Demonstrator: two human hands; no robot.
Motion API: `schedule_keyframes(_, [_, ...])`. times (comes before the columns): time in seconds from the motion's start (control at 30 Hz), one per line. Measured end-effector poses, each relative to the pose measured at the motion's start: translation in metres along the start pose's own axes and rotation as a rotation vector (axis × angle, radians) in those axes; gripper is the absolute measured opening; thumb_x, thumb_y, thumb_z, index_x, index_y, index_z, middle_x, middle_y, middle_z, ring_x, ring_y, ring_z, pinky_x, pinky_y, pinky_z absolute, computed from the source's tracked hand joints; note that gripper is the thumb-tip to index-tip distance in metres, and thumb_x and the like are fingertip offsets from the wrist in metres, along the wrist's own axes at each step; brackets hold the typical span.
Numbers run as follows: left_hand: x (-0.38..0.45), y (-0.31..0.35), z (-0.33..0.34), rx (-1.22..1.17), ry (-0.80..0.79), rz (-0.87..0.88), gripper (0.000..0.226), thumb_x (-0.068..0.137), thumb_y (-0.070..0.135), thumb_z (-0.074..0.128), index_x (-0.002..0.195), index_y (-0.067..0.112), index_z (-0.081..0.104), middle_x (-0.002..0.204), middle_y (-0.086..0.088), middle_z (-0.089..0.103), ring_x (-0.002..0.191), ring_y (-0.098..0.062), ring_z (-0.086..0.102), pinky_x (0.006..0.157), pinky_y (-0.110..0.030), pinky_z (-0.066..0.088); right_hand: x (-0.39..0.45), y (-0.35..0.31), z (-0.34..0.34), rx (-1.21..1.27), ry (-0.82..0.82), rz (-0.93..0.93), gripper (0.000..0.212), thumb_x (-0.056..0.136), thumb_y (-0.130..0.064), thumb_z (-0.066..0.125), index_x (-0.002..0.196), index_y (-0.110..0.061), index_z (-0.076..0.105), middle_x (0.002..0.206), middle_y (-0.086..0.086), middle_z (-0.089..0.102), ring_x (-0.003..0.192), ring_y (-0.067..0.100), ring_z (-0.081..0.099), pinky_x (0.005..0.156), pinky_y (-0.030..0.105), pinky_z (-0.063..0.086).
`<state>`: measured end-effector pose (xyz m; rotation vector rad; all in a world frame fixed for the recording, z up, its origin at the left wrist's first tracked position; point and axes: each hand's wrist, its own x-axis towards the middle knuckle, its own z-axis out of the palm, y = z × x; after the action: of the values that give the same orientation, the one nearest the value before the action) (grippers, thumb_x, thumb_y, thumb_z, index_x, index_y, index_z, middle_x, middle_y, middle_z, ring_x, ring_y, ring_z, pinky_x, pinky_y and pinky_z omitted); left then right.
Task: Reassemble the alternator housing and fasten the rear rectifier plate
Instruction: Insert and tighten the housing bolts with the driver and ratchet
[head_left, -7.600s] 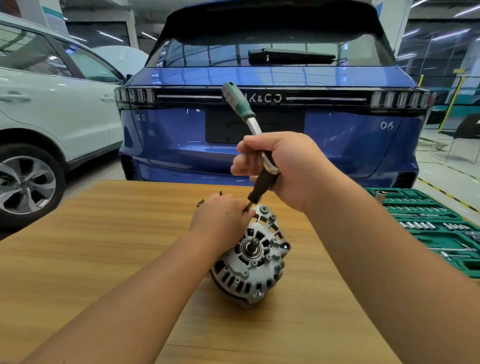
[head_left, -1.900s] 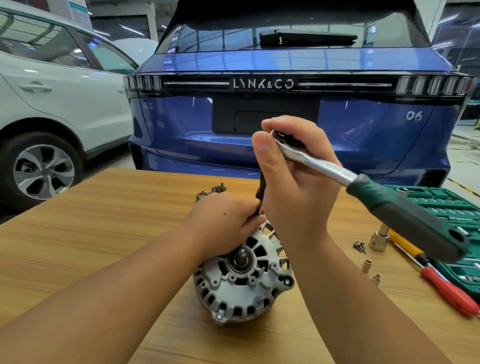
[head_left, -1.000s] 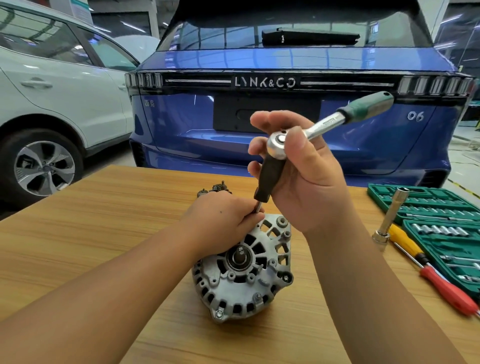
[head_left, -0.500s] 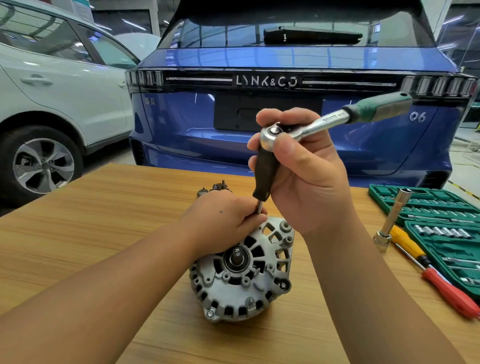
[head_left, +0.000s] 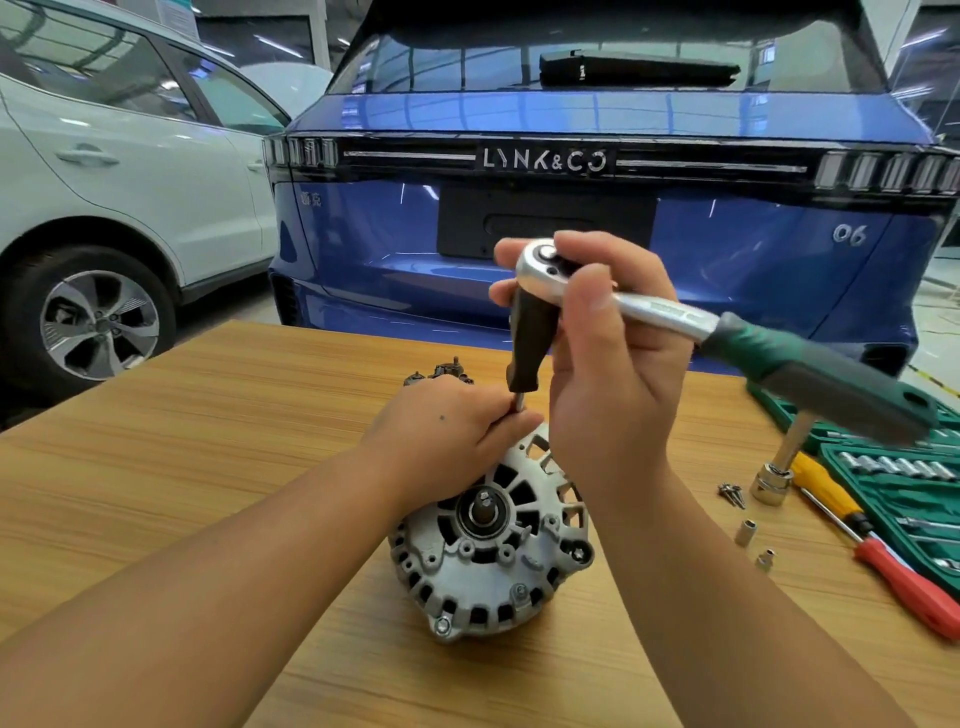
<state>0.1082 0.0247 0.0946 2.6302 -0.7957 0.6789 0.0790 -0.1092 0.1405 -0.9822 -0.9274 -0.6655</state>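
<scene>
Aluminium, ribbed and vented, the alternator (head_left: 491, 540) lies on its side near the middle of the wooden table (head_left: 208, 467), its shaft end turned toward the camera. The left hand (head_left: 447, 431) rests on the upper rim of the housing, fingers curled round the thin shank where the tool meets the casting; this likely keeps the bit seated on a fastener hidden under the fingers and stops the body from rolling. The right hand (head_left: 602, 364) is wrapped about the head of the ratchet (head_left: 675, 322) and the top of the black extension (head_left: 530, 338), thumb lying along the chrome neck, so the hand can press down on the axis while the green handle juts out to the right. From this I judge a housing bolt at the top edge is being run in; two other bolt heads show at the lower rim. Whether that upper bolt is seated cannot be seen. A small dark part (head_left: 447, 370) sits on the table just behind the left hand, possibly rear hardware not yet fitted. To the right lie loose screws (head_left: 731, 492), two small sockets (head_left: 746, 532), a red-and-yellow screwdriver (head_left: 878, 545) and an open green socket case (head_left: 914, 483), all close for the next fasteners.
</scene>
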Motion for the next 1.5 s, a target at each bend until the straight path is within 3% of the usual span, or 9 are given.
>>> schedule_keyframes(0.13, [-0.004,-0.005,0.002,0.037,-0.003,-0.007,0.045,0.093,0.066,0.015,0.084,0.034,0.045,0.072,0.007,0.059,0.068,-0.018,0.054,0.060,-0.033,0.038,0.007,-0.008,-0.006,0.146,-0.061,0.293,0.031,0.102,-0.041,0.049,0.116,-0.016,0.062,0.094,0.010,0.073,0.085,0.028,0.069,0.079,0.038,0.055])
schedule_keyframes(0.23, [0.001,-0.002,0.003,0.078,-0.019,0.000,0.054,0.095,0.063,0.015,0.079,0.026,0.052,0.069,0.006,0.058,0.065,-0.017,0.053,0.056,-0.033,0.033,0.013,-0.009,-0.010,0.223,-0.122,0.358,0.039,0.092,-0.052,0.057,0.118,-0.024,0.067,0.091,0.009,0.073,0.083,0.025,0.068,0.078,0.035,0.054])
schedule_keyframes(0.43, [0.009,0.005,0.002,0.028,-0.057,0.075,0.043,0.102,0.054,0.030,0.062,0.038,0.027,0.055,0.015,0.038,0.051,-0.004,0.037,0.051,-0.030,0.024,0.026,-0.007,-0.031,0.374,-0.156,0.608,0.049,0.101,-0.054,0.031,0.114,-0.030,0.071,0.080,0.006,0.072,0.068,0.018,0.065,0.068,0.027,0.054])
schedule_keyframes(0.53, [0.012,0.008,0.003,0.028,-0.064,0.113,0.042,0.100,0.056,0.026,0.062,0.037,0.027,0.055,0.013,0.040,0.050,-0.003,0.039,0.049,-0.027,0.023,0.032,-0.007,-0.038,0.421,-0.162,0.729,0.049,0.100,-0.058,0.038,0.100,-0.027,0.077,0.080,0.003,0.073,0.063,0.015,0.064,0.064,0.025,0.054])
schedule_keyframes(0.7, [0.016,0.008,0.003,0.043,-0.127,0.055,0.041,0.094,0.061,0.021,0.068,0.033,0.036,0.066,0.007,0.055,0.062,-0.014,0.052,0.057,-0.034,0.041,0.031,-0.007,-0.048,0.474,-0.328,0.569,0.022,0.077,-0.035,0.083,0.096,-0.027,0.074,0.099,0.004,0.073,0.084,0.018,0.065,0.076,0.031,0.049])
schedule_keyframes(1.0, [0.010,0.006,0.002,0.061,-0.059,0.074,0.041,0.095,0.058,0.025,0.061,0.036,0.029,0.055,0.015,0.040,0.051,-0.002,0.040,0.051,-0.027,0.028,0.018,-0.007,-0.024,0.281,-0.164,0.291,0.018,0.085,0.002,0.067,0.092,-0.015,0.069,0.104,0.010,0.072,0.074,0.034,0.056,0.072,0.034,0.047])
schedule_keyframes(1.23, [0.009,0.016,-0.001,0.044,-0.029,0.052,0.034,0.084,0.055,0.016,0.058,0.035,0.020,0.048,0.016,0.026,0.044,0.002,0.026,0.047,-0.023,0.014,0.004,0.002,-0.003,-0.155,0.094,-0.099,0.036,0.086,0.012,0.064,0.109,-0.012,0.056,0.107,0.016,0.063,0.087,0.020,0.063,0.081,0.033,0.050])
schedule_keyframes(1.4, [0.003,0.009,0.001,0.005,0.004,-0.015,0.032,0.091,0.062,0.027,0.067,0.040,0.031,0.057,0.016,0.043,0.052,0.000,0.042,0.049,-0.025,0.023,0.011,-0.004,-0.015,0.001,-0.053,0.095,0.016,0.093,-0.012,0.059,0.109,-0.010,0.058,0.098,0.016,0.070,0.075,0.028,0.063,0.072,0.038,0.053])
schedule_keyframes(1.5, [-0.005,0.002,-0.003,-0.039,0.036,-0.007,0.034,0.101,0.053,0.038,0.071,0.037,0.041,0.059,0.013,0.048,0.055,-0.008,0.048,0.051,-0.027,0.027,0.016,-0.010,-0.020,0.236,-0.168,0.359,0.029,0.098,-0.035,0.058,0.117,-0.014,0.061,0.098,0.012,0.074,0.072,0.025,0.064,0.072,0.034,0.053])
